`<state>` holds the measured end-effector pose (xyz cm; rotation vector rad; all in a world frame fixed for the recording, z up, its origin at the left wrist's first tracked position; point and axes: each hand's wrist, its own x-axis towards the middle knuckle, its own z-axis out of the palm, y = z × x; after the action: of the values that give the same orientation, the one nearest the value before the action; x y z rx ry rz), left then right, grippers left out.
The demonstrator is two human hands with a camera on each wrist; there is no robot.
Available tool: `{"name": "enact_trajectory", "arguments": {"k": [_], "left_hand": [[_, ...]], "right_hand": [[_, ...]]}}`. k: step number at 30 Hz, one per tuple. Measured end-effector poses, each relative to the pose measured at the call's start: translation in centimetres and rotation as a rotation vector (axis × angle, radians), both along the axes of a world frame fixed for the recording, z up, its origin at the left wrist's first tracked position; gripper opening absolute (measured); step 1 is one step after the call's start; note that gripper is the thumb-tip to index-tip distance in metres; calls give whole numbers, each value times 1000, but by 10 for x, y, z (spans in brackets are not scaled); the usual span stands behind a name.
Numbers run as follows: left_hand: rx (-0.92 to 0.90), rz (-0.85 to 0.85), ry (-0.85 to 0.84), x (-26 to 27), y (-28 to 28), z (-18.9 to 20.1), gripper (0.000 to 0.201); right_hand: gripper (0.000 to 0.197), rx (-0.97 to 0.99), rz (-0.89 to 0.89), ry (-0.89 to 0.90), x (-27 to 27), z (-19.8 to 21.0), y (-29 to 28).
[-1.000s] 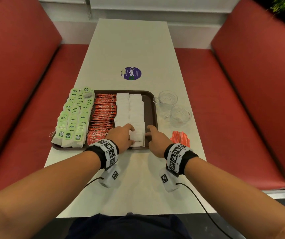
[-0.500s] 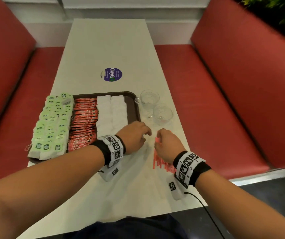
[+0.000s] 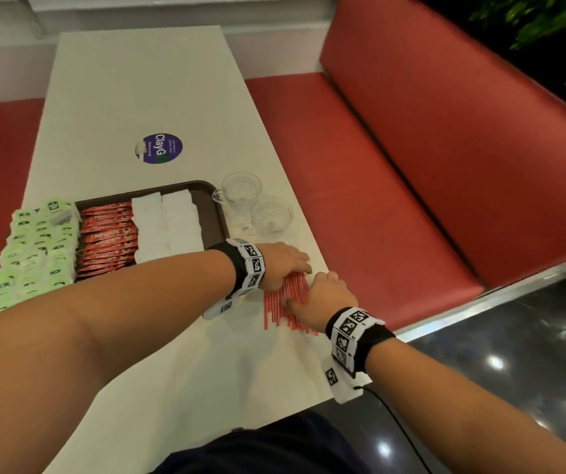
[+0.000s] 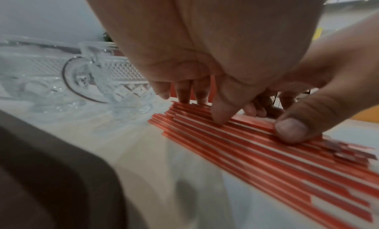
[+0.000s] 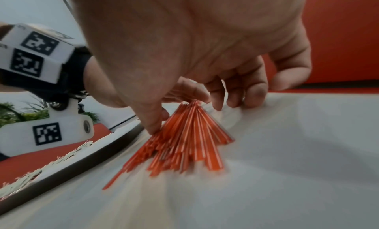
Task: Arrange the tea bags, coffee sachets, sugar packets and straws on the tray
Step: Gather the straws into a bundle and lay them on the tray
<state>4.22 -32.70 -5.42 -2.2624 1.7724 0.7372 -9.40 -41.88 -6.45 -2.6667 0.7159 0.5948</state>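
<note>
The red-and-white straws [image 3: 288,302] lie fanned out on the white table, right of the brown tray [image 3: 214,206]. My left hand [image 3: 285,265] curls over their far ends, thumb pressing on top [image 4: 221,119]. My right hand [image 3: 326,295] brackets the bundle nearer me, its thumb [image 5: 153,128] on the left edge and its fingers [image 5: 256,93] curled on the table at the right. The tray holds green tea bags [image 3: 35,251], red coffee sachets [image 3: 109,237] and white sugar packets [image 3: 168,227] in rows.
Two empty glass cups [image 3: 240,189] [image 3: 271,213] stand just beyond the straws, beside the tray's right rim. A purple round sticker [image 3: 159,148] is on the table farther back. A red bench [image 3: 360,183] runs along the table's right edge.
Both hands left the sugar packets on the tray and moved right onto the straws. The straws are now gathered closer together at their far ends. The head view turned right.
</note>
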Motion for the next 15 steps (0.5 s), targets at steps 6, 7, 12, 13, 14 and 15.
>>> {"name": "enact_trajectory", "arguments": {"k": [6,7,12,13,14,15], "left_hand": [[-101,67,-18,-3,16,-10,55],[-105,84,-27,-5,18,-11,52],[-120,197,-54,-21,36,-19,42],[-128,212,-59,-25,41,-20,40],[-137,226,-66,-29,45,-21,39],[-142,242,-75,-34,49,-22,38]], "right_hand": [[72,7,64,-12,2,-3,-3],[69,12,72,-13,3,-3,-4],[52,11,128,-21,3,-3,-11],[50,7,146,-24,3,-3,-12],[48,5,165,-29,3,-3,-12],[46,6,188,-34,3,-3,-12]]}}
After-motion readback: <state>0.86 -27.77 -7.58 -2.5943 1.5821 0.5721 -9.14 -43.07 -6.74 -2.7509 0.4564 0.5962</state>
